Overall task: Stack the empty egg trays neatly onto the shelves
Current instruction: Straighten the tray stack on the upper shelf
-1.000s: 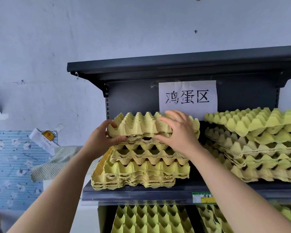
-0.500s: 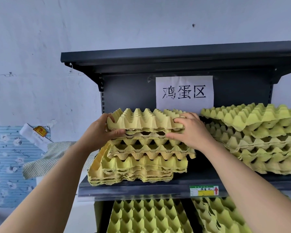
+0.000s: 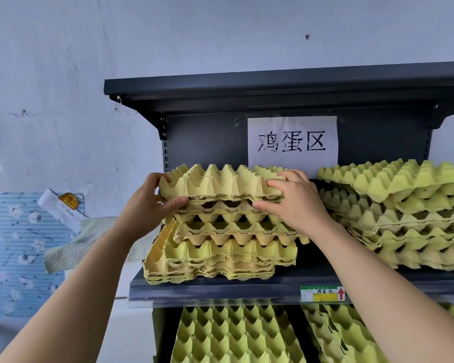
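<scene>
A yellow paper egg tray (image 3: 220, 183) lies on top of an uneven stack of egg trays (image 3: 220, 247) on the dark shelf (image 3: 215, 289). My left hand (image 3: 147, 205) grips the top tray's left edge, thumb underneath. At the tray's right edge my right hand (image 3: 294, 200) grips it, fingers over the rim and thumb below. The trays under it are skewed, the lowest ones jutting out to the left.
A second stack of greenish egg trays (image 3: 399, 213) fills the shelf's right side. More trays (image 3: 233, 336) lie on the shelf below. A white paper sign (image 3: 292, 145) hangs on the back panel under the top shelf (image 3: 273, 87). Cloth and a packet (image 3: 60, 205) lie left of the rack.
My right hand slid from the top of the tray to its right edge and took hold there. The top tray shifted slightly left. The left hand kept its grip.
</scene>
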`<action>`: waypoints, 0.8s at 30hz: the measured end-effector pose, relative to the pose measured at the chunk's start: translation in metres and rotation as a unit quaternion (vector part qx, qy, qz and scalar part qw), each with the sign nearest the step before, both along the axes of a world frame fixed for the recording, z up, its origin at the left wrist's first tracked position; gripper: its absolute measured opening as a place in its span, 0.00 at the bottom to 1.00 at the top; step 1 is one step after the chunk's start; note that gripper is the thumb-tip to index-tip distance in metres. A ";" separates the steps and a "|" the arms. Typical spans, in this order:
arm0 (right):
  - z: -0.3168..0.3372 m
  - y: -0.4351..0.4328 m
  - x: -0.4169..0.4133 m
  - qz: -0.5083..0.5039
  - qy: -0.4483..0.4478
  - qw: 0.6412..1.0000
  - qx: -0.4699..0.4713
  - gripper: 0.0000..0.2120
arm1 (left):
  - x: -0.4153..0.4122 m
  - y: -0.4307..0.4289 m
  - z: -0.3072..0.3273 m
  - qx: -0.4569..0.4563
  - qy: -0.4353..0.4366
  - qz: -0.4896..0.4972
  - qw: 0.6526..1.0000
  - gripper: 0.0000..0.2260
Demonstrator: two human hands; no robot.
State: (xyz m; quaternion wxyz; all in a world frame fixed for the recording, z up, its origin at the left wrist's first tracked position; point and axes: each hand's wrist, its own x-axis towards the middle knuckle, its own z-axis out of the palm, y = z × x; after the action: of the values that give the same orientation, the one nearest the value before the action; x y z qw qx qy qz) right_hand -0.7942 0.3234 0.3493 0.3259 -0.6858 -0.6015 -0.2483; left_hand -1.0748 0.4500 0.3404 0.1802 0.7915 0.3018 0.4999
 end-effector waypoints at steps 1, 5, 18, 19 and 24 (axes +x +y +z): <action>0.001 -0.001 0.000 0.002 0.003 1.000 0.003 0.33 | 0.000 0.000 0.001 0.005 -0.005 0.002 1.000 0.27; -0.001 -0.005 0.000 0.005 0.011 1.000 0.008 0.34 | 0.000 -0.001 0.000 0.011 0.012 0.005 1.000 0.28; -0.010 0.003 0.011 -0.019 0.014 1.000 -0.006 0.34 | 0.017 0.010 -0.007 0.012 0.061 0.020 0.998 0.32; -0.010 0.004 0.012 -0.021 0.014 1.000 -0.006 0.34 | 0.018 0.009 -0.007 0.017 0.069 0.022 0.997 0.31; -0.012 0.004 0.016 -0.019 0.028 0.999 -0.025 0.34 | 0.023 0.003 -0.008 0.016 0.088 0.035 0.995 0.29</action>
State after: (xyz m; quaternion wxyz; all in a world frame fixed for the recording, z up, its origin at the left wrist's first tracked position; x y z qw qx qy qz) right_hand -0.7783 0.3276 0.3377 0.3206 -0.7119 -0.5850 -0.2197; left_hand -1.0518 0.4534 0.3324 0.1232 0.8244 0.3358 0.4387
